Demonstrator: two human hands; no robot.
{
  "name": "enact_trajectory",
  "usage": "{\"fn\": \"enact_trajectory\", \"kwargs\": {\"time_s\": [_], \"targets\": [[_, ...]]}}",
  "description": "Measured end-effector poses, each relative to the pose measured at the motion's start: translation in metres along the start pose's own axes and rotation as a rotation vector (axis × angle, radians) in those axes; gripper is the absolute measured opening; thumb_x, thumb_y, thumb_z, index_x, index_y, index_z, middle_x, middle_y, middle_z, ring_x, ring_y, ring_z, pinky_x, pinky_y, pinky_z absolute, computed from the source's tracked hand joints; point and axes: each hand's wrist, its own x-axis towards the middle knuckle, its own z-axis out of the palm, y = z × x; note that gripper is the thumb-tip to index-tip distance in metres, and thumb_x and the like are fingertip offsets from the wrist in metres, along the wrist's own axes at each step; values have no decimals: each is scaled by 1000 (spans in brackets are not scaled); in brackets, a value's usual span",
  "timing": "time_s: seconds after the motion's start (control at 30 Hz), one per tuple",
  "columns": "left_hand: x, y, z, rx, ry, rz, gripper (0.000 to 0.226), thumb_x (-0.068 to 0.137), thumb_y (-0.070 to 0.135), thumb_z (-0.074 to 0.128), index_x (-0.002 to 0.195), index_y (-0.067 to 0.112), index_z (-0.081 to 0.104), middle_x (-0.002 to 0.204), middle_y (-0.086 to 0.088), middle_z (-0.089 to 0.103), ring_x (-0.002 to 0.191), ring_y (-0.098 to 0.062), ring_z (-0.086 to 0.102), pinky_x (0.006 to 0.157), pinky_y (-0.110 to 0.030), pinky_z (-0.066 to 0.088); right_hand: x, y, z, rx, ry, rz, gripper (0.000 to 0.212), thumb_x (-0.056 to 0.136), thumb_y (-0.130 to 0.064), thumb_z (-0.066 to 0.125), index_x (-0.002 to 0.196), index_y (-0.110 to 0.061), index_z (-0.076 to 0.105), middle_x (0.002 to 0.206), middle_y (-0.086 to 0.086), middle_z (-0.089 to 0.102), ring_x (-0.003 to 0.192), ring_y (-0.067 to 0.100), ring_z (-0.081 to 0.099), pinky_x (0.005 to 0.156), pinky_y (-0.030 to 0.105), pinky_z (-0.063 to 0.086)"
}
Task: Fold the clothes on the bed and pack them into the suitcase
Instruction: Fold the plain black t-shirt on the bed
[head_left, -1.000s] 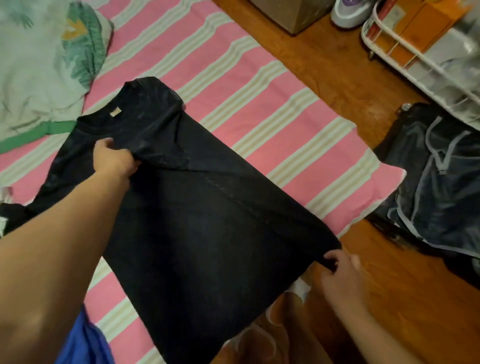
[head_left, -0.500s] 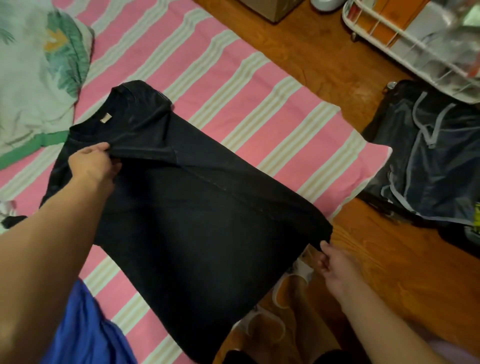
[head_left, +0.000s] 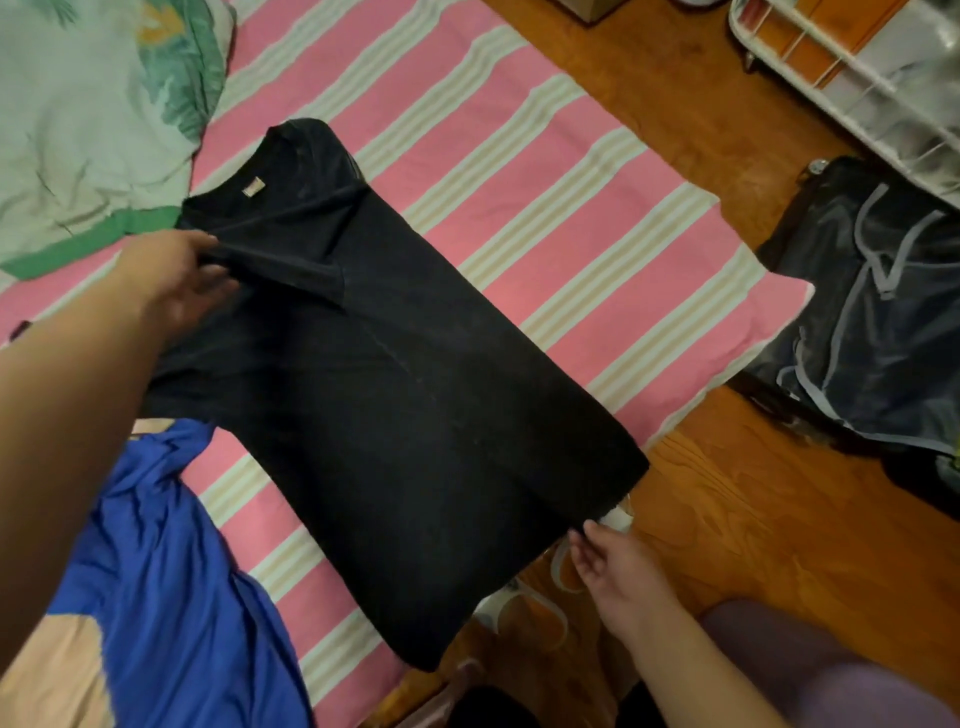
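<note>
A: Item one, the black T-shirt (head_left: 405, 395). Position and condition?

B: It is laid flat on the striped bed sheet (head_left: 519, 171), collar away from the camera, hem overhanging the sheet's near edge. One side has been folded lengthwise over the body, so a first fold is judged to be made; the second side and the crosswise folds are judged outstanding.

A: The hands?

B: The left hand (head_left: 176, 280) is placed at the shirt's shoulder end, fingers spread and loosely curled, with a ridge of cloth touched at the fingertips; a firm pinch cannot be confirmed. The right hand (head_left: 618, 577) is held just beside the shirt's hem corner, fingers apart, nothing gripped.

A: Other clothes?

B: A blue garment (head_left: 171, 582) is heaped, unfolded, to the left of the shirt, nearer the camera. It is counted as remaining work.

A: The suitcase?

B: A dark suitcase (head_left: 878, 332) is recorded open on the floor, well to the right of the shirt, grey straps lying loose across its lining. No folded clothing can be made out in the part shown. Packing is judged not begun.

A: Surface and room?

B: A leaf-print quilt (head_left: 88, 114) is bunched beyond the shirt's collar, to the left. A wooden floor (head_left: 779, 530) is noted right of the shirt, and a white wire rack (head_left: 810, 67) beyond the suitcase.
</note>
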Motion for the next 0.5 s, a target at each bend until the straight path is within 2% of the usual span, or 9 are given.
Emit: {"fn": "enact_trajectory", "kwargs": {"time_s": [0.1, 0.13, 0.2, 0.23, 0.27, 0.33, 0.4, 0.43, 0.5], "targets": [[-7, 1, -2, 63, 21, 53, 22, 101, 11, 42, 86, 23, 52, 61, 13, 69, 65, -4, 68, 65, -20, 57, 0, 9, -6, -52, -3, -29, 25, 93, 4, 62, 117, -1, 60, 100, 17, 66, 89, 24, 66, 72, 32, 53], [-9, 1, -3, 150, 43, 103, 19, 100, 10, 45, 89, 21, 57, 66, 9, 71, 70, -9, 70, 69, -24, 59, 0, 10, -8, -114, -9, -14, 26, 92, 5, 63, 117, -2, 59, 100, 18, 67, 89, 24, 67, 71, 33, 53], [-8, -10, -6, 451, 100, 217, 19, 95, 10, 57, 111, 9, 68, 100, -10, 75, 98, -30, 70, 86, -39, 58, 3, 7, -13, -407, 26, 29, 22, 92, 3, 65, 112, -5, 61, 99, 17, 70, 89, 26, 69, 71, 36, 56], [0, -26, -8, 508, 181, 182, 33, 91, 14, 59, 122, 5, 66, 118, -17, 70, 112, -37, 65, 94, -43, 55, 7, 0, -14, -605, 74, 21, 19, 92, 0, 66, 110, -7, 62, 98, 15, 71, 88, 25, 69, 73, 37, 57], [4, -46, -9, 515, 224, 118, 43, 85, 19, 57, 125, 5, 66, 125, -21, 66, 117, -40, 63, 99, -46, 53, 13, -10, -15, -793, 135, -31, 18, 93, -3, 66, 110, -7, 63, 96, 12, 69, 86, 24, 68, 75, 38, 57], [-10, -98, 3, 485, 265, 52, 41, 77, 26, 52, 108, 7, 71, 112, -23, 70, 103, -40, 69, 91, -47, 57, 23, -40, -12, -1084, 289, -264, 26, 95, -11, 64, 120, -4, 61, 98, 7, 63, 91, 27, 64, 81, 41, 54], [-62, -152, 38, 413, 110, -109, 18, 91, 19, 53, 95, 8, 67, 90, -17, 71, 69, -32, 68, 63, -35, 55, 30, -77, -3, -1220, 377, -569, 32, 94, -12, 65, 125, -8, 57, 110, 6, 57, 108, 31, 60, 87, 39, 49], [-89, -179, 59, 366, 5, -193, 15, 99, 15, 52, 97, 8, 65, 82, -12, 70, 57, -25, 63, 52, -29, 49, 34, -94, 4, -1261, 359, -713, 35, 93, -11, 66, 127, -10, 57, 115, 7, 58, 112, 30, 59, 88, 37, 48], [-143, -222, 97, 299, -185, -344, 17, 104, 17, 51, 108, 6, 64, 73, -7, 68, 48, -18, 59, 45, -26, 45, 44, -114, 15, -1393, 246, -869, 37, 93, -15, 69, 129, -16, 58, 118, 4, 59, 109, 24, 60, 89, 35, 51]]}}
